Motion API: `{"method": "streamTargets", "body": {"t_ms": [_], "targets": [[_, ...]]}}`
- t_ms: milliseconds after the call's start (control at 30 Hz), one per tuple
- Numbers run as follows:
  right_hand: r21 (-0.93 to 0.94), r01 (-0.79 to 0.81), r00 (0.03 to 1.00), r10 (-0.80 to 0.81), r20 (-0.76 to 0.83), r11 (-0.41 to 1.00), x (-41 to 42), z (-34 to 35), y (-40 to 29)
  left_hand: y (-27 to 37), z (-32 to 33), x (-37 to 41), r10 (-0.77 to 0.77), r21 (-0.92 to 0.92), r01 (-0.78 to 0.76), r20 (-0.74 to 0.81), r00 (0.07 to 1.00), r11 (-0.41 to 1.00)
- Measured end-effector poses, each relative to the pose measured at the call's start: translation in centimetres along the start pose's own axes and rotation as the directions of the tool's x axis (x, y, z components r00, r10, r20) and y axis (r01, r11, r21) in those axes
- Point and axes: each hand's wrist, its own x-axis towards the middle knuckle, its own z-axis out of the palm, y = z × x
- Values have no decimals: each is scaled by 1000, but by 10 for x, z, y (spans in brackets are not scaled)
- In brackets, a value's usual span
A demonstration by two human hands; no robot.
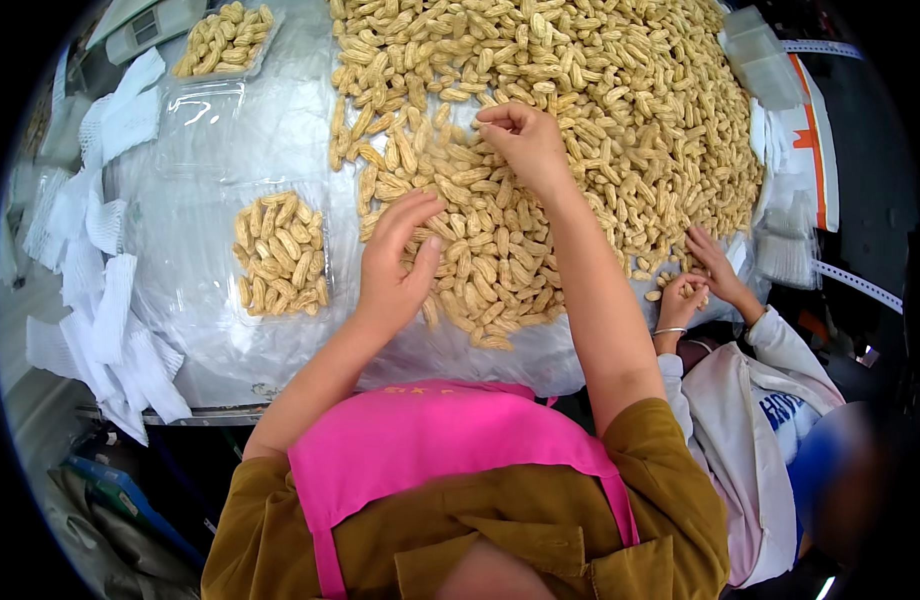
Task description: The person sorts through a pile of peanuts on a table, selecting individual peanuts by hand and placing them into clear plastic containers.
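Unshelled peanuts [625, 97] lie in a broad heap before me. My left hand [400, 255] is at the heap's near left side, thumb and fingers apart over the peanuts, with nothing seen held in it. Farther forward, my right hand [524, 142] pinches what looks like a single peanut [476, 124], mostly hidden by the fingertips. It hovers over a thin patch where the pale sheet shows through. Left of my left hand sits a clear plastic tray [326, 255] filled with peanuts [280, 255].
Another filled plastic tray [227, 41] stands at the back left, by a device like a scale [149, 30]. White foam net sleeves [115, 315] lie along the left edge. At right, a co-worker's hands [696, 277] touch the heap. Stacked clear plastic containers [764, 60] stand beyond.
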Motion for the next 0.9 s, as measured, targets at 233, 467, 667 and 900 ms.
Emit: {"method": "streamTargets", "body": {"t_ms": [233, 467, 667, 900], "targets": [[-568, 122, 989, -52, 137, 814, 4, 20, -22, 1, 5, -8, 26, -59, -21, 74, 997, 998], [446, -319, 938, 211, 275, 836, -17, -12, -19, -4, 7, -3, -320, -552, 331, 120, 940, 765], [598, -342, 935, 197, 296, 724, -43, -15, -19, 1, 7, 11, -436, -723, 449, 224, 872, 525], [495, -237, 941, 69, 333, 836, -67, -14, -19, 10, 7, 16, -482, -793, 546, 381, 789, 268]]}}
